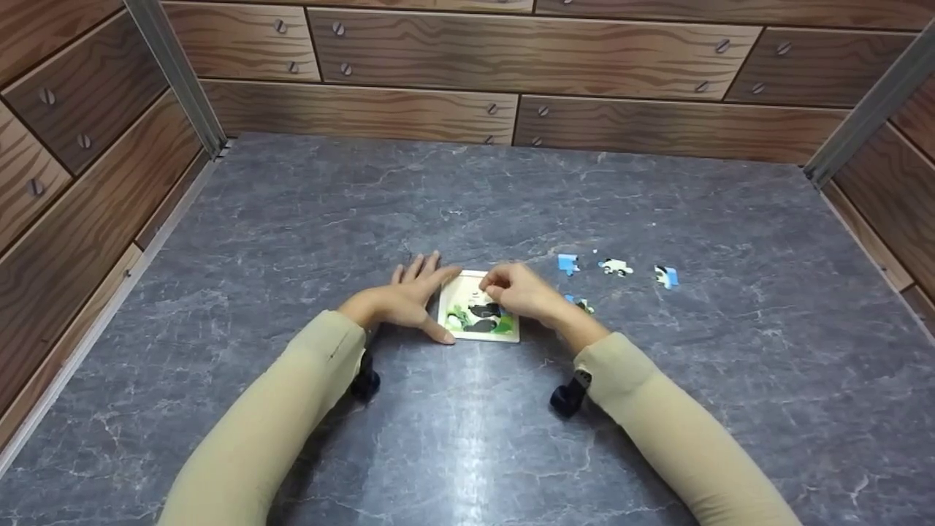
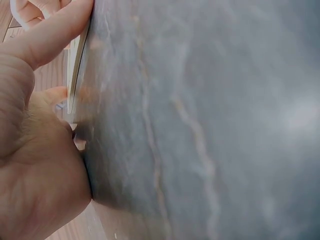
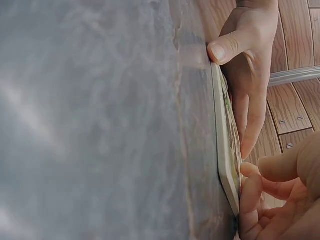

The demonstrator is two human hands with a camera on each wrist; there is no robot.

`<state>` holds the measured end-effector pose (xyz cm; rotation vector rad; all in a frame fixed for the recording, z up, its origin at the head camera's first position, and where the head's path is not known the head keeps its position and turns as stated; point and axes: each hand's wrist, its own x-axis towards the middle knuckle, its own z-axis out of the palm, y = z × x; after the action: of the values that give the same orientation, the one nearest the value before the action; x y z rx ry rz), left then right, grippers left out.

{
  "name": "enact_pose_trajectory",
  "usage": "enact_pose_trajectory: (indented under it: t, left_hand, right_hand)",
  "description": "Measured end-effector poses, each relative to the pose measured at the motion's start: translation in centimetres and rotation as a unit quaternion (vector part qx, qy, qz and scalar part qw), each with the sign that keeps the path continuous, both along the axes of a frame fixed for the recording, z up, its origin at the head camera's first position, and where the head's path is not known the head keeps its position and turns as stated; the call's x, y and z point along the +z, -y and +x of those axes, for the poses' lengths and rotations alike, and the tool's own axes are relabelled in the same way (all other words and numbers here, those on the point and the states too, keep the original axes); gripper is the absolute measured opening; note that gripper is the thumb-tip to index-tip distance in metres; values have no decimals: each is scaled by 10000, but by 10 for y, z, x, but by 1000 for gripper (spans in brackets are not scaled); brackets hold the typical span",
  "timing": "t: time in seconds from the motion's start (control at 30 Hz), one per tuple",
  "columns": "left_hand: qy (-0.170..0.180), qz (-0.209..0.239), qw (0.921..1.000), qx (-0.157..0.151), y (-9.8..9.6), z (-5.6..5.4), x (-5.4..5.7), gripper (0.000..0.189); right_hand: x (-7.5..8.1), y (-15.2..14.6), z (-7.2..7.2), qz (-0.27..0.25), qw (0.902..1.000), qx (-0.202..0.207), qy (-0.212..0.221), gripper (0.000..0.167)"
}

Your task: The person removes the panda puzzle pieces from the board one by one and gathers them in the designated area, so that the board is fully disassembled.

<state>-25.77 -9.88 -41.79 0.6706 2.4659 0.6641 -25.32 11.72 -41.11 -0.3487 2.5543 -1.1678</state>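
Observation:
A small square panda jigsaw puzzle (image 1: 478, 326) in a pale frame lies flat on the table, green and black pictures filling its lower part and a pale area above. My left hand (image 1: 398, 301) spans its left side with fingers spread, thumb at the near left corner and forefinger along the far left edge. Over the puzzle's upper right, my right hand (image 1: 522, 292) has its fingers curled and thumb close to the forefinger. In the right wrist view these fingers (image 3: 250, 192) are right at the frame's edge (image 3: 224, 145); I cannot tell whether they pinch a piece.
Right of the puzzle lie loose jigsaw pieces: a blue one (image 1: 567, 264), a black-and-white one (image 1: 615, 267) and a blue-and-white one (image 1: 666, 276). Another piece (image 1: 582, 305) is partly hidden behind my right wrist. Wood-patterned walls (image 1: 533, 55) enclose the grey marbled table (image 1: 467, 197).

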Motion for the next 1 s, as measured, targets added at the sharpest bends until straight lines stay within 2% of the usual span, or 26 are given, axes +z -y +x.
enact_pose_trajectory:
  t: [0.4, 0.67, 0.8, 1.0]
  left_hand:
    - [-58, -44, 10000, -4, 0, 1, 0, 112]
    - [-266, -498, 9984, -12, -6, 4, -1, 98]
    - [-320, -705, 9969, 130, -13, 6, 0, 94]
    - [-339, -782, 9956, 394, -21, 8, 1, 92]
  right_hand:
    - [0, 2, 2, -99, 9999, 33, 108, 14]
    - [0, 1, 1, -60, 9999, 127, 69, 15]
    - [1, 2, 1, -64, 9998, 144, 149, 16]
    - [3, 2, 0, -39, 9997, 164, 166, 15]
